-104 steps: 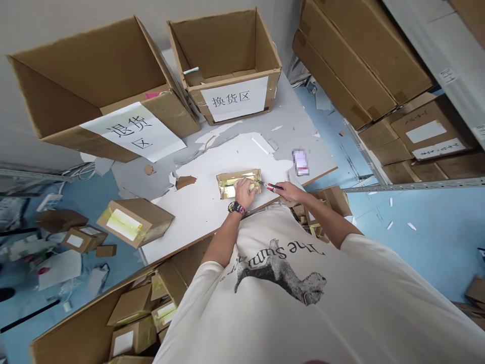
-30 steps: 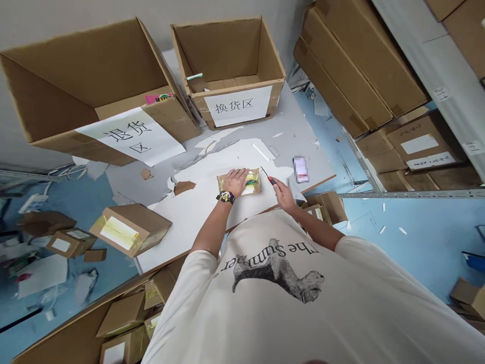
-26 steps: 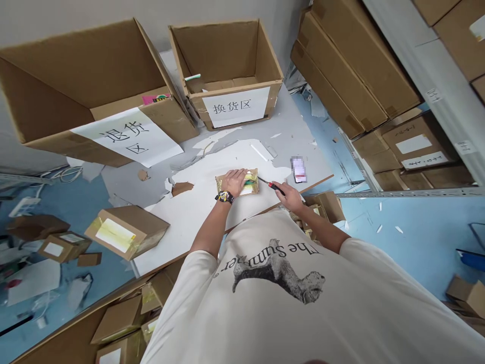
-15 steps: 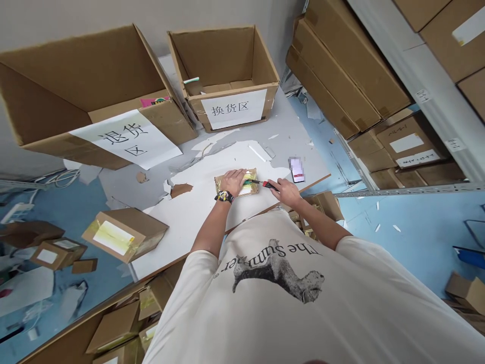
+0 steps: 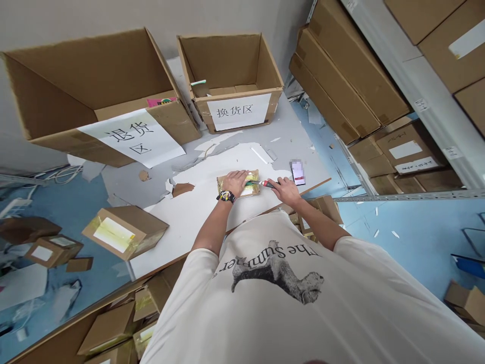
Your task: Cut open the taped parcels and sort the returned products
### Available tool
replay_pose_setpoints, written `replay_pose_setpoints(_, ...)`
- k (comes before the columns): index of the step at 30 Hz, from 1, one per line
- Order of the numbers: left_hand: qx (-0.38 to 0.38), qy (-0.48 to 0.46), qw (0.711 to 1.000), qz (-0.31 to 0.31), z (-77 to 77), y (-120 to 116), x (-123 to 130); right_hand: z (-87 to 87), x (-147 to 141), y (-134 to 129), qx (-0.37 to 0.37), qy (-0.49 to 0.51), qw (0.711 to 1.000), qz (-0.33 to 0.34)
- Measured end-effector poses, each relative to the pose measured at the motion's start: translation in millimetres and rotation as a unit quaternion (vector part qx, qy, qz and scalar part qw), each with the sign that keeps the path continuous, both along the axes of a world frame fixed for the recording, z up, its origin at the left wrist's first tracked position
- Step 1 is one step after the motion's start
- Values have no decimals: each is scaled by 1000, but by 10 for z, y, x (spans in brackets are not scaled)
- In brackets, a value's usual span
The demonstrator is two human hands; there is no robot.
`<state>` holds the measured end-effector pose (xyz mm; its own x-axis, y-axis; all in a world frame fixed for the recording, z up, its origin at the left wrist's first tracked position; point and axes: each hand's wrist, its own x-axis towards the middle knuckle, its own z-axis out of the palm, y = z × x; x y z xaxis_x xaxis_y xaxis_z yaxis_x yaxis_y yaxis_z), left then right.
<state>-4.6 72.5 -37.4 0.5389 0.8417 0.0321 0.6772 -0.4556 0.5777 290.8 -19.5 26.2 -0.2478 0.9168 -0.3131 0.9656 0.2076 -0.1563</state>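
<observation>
A small taped package (image 5: 250, 189) lies on the white-covered table (image 5: 197, 210). My left hand (image 5: 235, 183) rests on its left part, fingers laid over the top and pointing right; the wrist wears a dark and yellow watch. A red and black utility knife (image 5: 267, 184) is held in my right hand (image 5: 286, 190), its fingers wrapped round the handle. The blade points left and lies over the package beside my left fingertips. Whether it is in the tape is too small to tell.
A phone (image 5: 298, 172) lies right of my right hand. Two large open cartons (image 5: 185, 119) (image 5: 275, 103) with paper signs stand at the back. A taped box (image 5: 131, 230) sits at the left edge. Shelves with cartons (image 5: 352, 65) rise at the right; boxes (image 5: 109, 323) lie below the front edge.
The view has shifted slightly, so the cartons and package appear a little further right. Both hands keep nearly the same place on the package and knife.
</observation>
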Motion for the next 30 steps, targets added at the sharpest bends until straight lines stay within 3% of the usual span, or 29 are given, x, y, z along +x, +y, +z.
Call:
replay_pose_setpoints(7,4,-7,1000,9,-35,-7,10,162,94,348,8,4,1000,2)
replay_pose_setpoints(12,3,-5,1000,24,-6,-13,27,206,357,278,13,15,1000,-10)
replay_pose_setpoints(16,-7,6,1000,-5,25,-4,-14,69,420,76,54,86,985,-143)
replay_pose_setpoints(19,-28,11,999,-14,77,-8,-49,-77,328,25,72,195,941,-266)
replay_pose_setpoints(22,-64,-68,995,31,165,-96,11,-164,57,53,60,306,891,-331)
replay_pose_setpoints(25,-156,-237,953,105,249,-291,196,-142,-372,64,35,407,856,-315)
replay_pose_setpoints(27,-219,-355,896,153,275,-433,324,-79,-661,39,13,460,851,-254)
replay_pose_setpoints(30,-271,-462,805,256,252,-575,374,21,-952,1,-11,479,867,-136)
